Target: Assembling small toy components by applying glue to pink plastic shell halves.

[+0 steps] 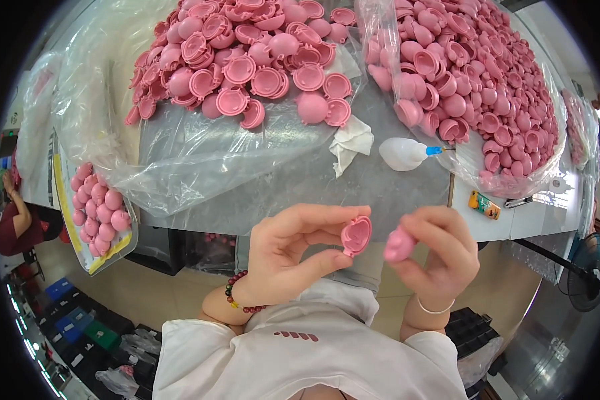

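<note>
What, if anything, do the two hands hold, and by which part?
The left hand pinches a hollow pink shell by its upper and lower edges; the right hand holds a rounded pink piece by its right side.

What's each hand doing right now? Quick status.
Left hand: closed on a hollow pink cup, open side showing.
Right hand: closed on a pink piece, partly hidden by the fingers.
</note>
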A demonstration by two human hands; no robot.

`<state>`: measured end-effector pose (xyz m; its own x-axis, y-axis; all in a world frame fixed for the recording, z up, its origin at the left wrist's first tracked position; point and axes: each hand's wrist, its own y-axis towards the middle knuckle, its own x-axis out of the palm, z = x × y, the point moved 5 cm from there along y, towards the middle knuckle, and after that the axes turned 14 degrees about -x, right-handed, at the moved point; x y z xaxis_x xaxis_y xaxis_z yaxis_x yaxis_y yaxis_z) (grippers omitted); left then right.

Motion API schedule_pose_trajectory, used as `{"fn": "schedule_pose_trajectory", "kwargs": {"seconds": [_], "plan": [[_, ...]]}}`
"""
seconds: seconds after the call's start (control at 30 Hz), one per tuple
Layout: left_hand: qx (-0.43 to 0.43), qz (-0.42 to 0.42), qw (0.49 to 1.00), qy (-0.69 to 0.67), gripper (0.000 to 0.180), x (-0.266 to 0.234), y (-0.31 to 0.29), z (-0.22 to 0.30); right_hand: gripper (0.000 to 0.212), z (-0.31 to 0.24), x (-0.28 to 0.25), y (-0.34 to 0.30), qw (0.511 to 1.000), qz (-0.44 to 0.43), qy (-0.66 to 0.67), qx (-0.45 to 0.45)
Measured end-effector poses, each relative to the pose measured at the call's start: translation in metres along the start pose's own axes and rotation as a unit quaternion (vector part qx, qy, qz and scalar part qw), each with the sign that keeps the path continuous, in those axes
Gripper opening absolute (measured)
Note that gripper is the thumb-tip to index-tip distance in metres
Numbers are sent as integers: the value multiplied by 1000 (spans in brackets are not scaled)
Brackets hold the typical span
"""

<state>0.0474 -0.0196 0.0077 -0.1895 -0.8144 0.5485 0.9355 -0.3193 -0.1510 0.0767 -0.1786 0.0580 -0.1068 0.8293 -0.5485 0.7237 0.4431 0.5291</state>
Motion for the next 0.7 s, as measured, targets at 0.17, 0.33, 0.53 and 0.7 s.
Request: {"fn": "schedule_pose_trajectory", "kwargs": {"seconds": [0.17,0.33,0.53,0.7], "plan": [[60,46,986,148,35,2,-2,2,38,-5,21,5,997,-3,49,-66],[33,48,985,163,35,-1,-1,0,40,-3,20,1,997,-14,30,-69],[16,23,992,122,35,2,2,1,41,-4,17,-2,997,-2,18,-69],[12,19,992,126,34,1,2,0,40,-5,16,-1,997,-10,-6,-75]]}}
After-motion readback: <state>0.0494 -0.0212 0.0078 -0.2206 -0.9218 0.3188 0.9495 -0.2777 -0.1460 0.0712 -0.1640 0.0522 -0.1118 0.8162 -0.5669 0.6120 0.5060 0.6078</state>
